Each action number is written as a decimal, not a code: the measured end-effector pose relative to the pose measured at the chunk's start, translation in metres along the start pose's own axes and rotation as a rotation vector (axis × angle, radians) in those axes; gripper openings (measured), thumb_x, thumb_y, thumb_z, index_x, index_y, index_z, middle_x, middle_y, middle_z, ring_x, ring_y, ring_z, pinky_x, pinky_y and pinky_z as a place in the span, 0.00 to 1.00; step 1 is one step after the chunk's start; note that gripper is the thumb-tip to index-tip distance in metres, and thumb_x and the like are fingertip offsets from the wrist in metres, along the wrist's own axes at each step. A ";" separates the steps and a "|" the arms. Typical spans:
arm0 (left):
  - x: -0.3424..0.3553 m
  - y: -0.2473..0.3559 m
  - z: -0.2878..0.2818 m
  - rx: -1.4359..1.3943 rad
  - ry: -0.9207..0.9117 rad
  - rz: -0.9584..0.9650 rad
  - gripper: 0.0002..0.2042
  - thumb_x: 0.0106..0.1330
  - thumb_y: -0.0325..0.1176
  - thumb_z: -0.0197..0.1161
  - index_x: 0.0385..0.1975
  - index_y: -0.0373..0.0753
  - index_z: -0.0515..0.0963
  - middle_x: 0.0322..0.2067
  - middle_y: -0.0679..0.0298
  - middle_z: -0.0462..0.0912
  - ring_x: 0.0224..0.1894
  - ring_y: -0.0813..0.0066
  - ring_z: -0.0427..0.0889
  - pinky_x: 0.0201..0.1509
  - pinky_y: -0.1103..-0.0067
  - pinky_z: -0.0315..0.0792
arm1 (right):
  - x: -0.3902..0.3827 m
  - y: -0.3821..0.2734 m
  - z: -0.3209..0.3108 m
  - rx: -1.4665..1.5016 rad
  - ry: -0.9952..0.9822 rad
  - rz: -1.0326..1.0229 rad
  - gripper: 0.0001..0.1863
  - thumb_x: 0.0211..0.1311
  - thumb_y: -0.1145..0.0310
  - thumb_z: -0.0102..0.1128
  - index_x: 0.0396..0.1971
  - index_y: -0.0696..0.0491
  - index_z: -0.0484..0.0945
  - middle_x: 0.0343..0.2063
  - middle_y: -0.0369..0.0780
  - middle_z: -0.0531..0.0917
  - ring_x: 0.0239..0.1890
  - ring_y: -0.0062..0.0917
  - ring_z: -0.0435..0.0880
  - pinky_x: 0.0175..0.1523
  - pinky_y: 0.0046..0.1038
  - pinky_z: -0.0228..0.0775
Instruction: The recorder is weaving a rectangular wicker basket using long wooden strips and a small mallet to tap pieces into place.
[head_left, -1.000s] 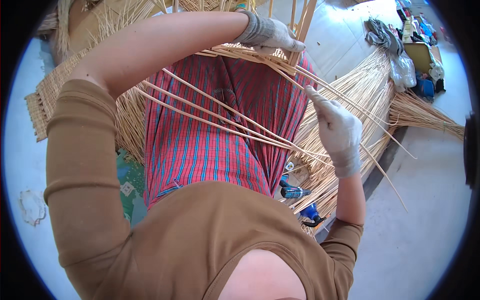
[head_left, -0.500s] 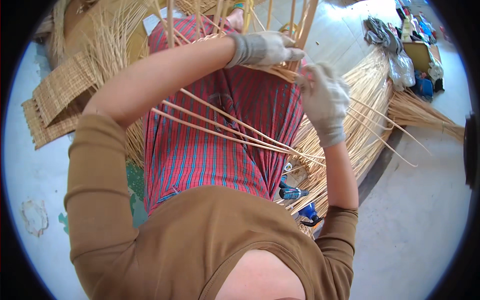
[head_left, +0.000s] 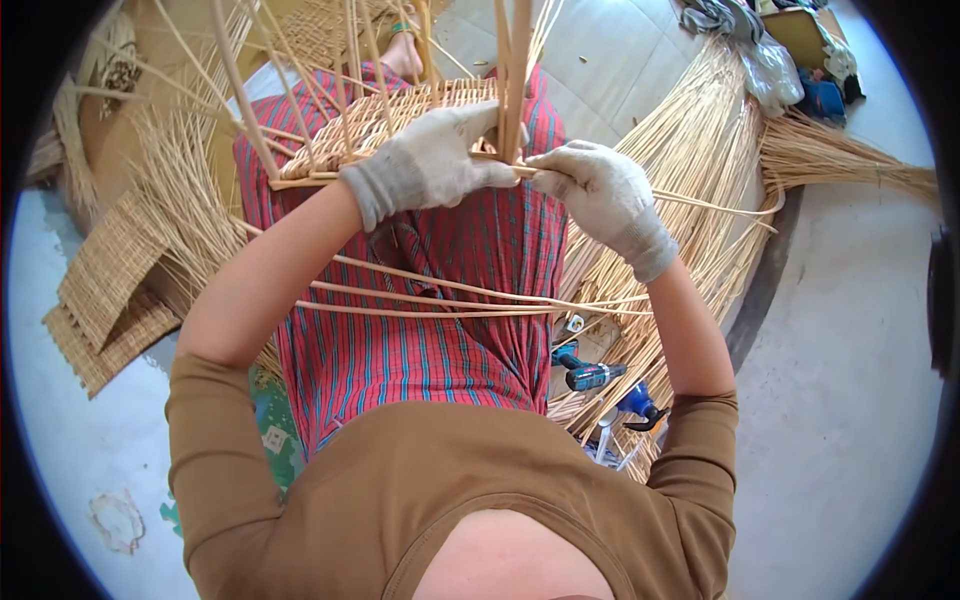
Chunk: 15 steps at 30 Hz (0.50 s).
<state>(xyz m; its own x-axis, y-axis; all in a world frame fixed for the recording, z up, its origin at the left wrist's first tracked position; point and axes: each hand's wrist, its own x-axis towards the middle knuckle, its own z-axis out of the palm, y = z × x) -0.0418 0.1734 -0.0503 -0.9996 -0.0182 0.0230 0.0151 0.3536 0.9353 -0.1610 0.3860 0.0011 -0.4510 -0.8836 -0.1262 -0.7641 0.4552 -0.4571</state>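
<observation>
The gloved left hand [head_left: 435, 155] grips the near right corner of a part-woven basket [head_left: 380, 115] on the lap; the right hand [head_left: 598, 190] pinches a cane strand [head_left: 527, 171] there. The basket's upright stakes [head_left: 516, 60] are cut off above. Farther right, a clear plastic bag [head_left: 772, 75] sits by a yellowish box [head_left: 797, 38], contents hard to make out

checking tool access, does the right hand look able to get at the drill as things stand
Probably yes, once the right hand lets go of the cane strand: the drill looks uncovered beside the plaid cloth, though loose canes cross between them in view.
</observation>
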 end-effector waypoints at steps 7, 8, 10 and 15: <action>-0.005 0.020 0.018 0.049 0.122 -0.213 0.17 0.64 0.27 0.76 0.51 0.36 0.80 0.45 0.60 0.89 0.51 0.71 0.89 0.58 0.72 0.82 | -0.005 0.000 -0.026 -0.101 -0.083 0.301 0.25 0.61 0.40 0.72 0.49 0.42 0.92 0.38 0.40 0.88 0.43 0.34 0.89 0.52 0.35 0.80; -0.005 0.023 0.019 0.068 0.133 -0.219 0.17 0.64 0.27 0.76 0.51 0.36 0.80 0.44 0.59 0.89 0.51 0.70 0.90 0.57 0.71 0.82 | -0.004 0.000 -0.028 -0.100 -0.070 0.303 0.25 0.61 0.40 0.72 0.50 0.42 0.92 0.38 0.40 0.88 0.43 0.34 0.89 0.51 0.34 0.81; -0.005 0.028 0.020 0.094 0.177 -0.212 0.17 0.64 0.26 0.76 0.51 0.36 0.79 0.43 0.58 0.90 0.50 0.67 0.90 0.56 0.71 0.83 | 0.001 0.001 -0.030 -0.076 -0.056 0.273 0.26 0.60 0.41 0.74 0.50 0.43 0.91 0.37 0.40 0.88 0.43 0.34 0.89 0.51 0.34 0.81; -0.004 0.022 0.023 0.057 0.250 -0.135 0.15 0.62 0.27 0.76 0.45 0.40 0.79 0.36 0.58 0.88 0.41 0.59 0.89 0.47 0.67 0.80 | 0.018 0.004 -0.033 -0.074 -0.092 0.331 0.35 0.53 0.41 0.78 0.60 0.41 0.86 0.39 0.43 0.89 0.45 0.36 0.91 0.52 0.37 0.83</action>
<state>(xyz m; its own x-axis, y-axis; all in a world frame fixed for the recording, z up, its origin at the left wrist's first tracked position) -0.0376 0.2025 -0.0381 -0.9550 -0.2964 -0.0076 -0.1265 0.3841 0.9146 -0.1877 0.3751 0.0261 -0.6390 -0.6912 -0.3376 -0.6162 0.7226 -0.3132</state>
